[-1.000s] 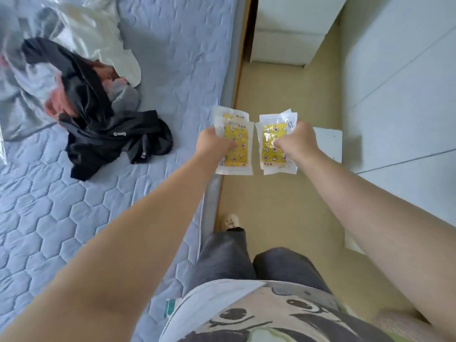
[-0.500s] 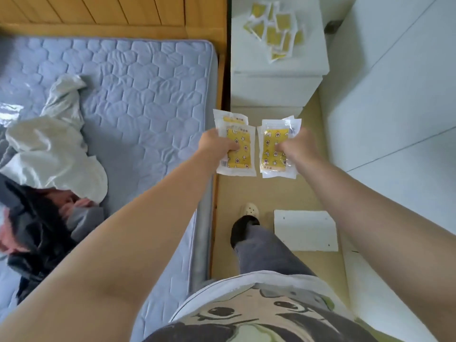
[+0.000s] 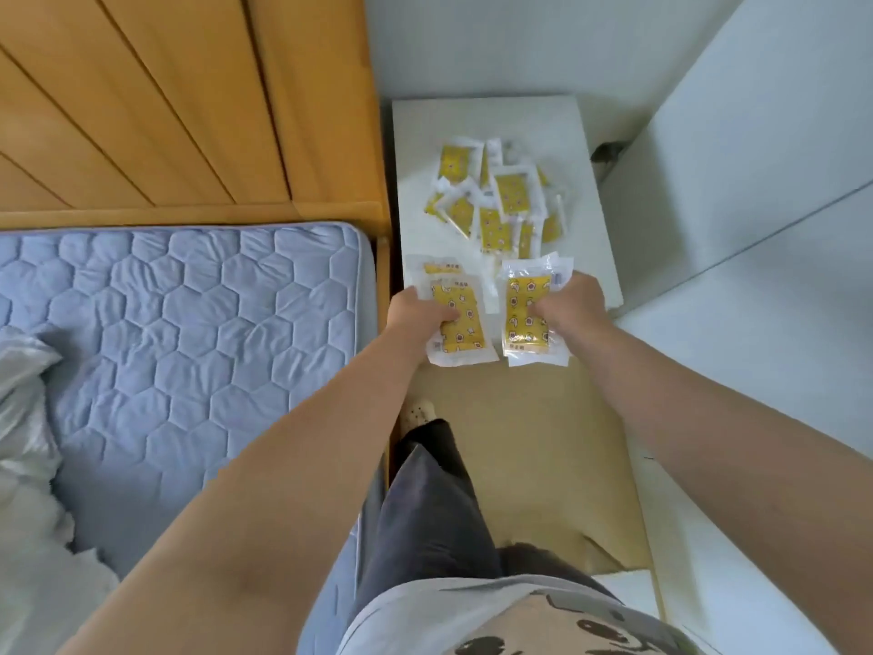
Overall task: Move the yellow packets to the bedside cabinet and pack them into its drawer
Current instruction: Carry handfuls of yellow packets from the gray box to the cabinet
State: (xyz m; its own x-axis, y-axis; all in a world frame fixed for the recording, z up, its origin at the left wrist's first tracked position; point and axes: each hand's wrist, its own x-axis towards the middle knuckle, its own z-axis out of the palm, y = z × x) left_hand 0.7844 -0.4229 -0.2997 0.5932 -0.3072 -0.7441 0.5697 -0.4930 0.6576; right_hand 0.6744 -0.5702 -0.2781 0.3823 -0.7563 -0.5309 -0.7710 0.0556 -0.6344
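My left hand (image 3: 418, 314) grips a small stack of yellow packets in clear wrappers (image 3: 460, 326). My right hand (image 3: 569, 302) grips another stack of the same yellow packets (image 3: 524, 314). Both stacks hover over the front edge of the white bedside cabinet (image 3: 586, 148). A loose pile of several yellow packets (image 3: 500, 203) lies on the cabinet top, just beyond my hands. The cabinet's drawer front is hidden below its top from this angle.
A bed with a blue quilted mattress (image 3: 189, 333) lies to the left, with a wooden headboard (image 3: 179, 101) behind it. A white wall or wardrobe (image 3: 765, 229) runs along the right. I stand on a narrow strip of tan floor (image 3: 534, 446) between them. White cloth (image 3: 23, 418) lies on the bed.
I have walked along the bed to the cabinet. Both hands, still holding their packets, now reach over its front edge near the pile, and the black clothing has left the view.
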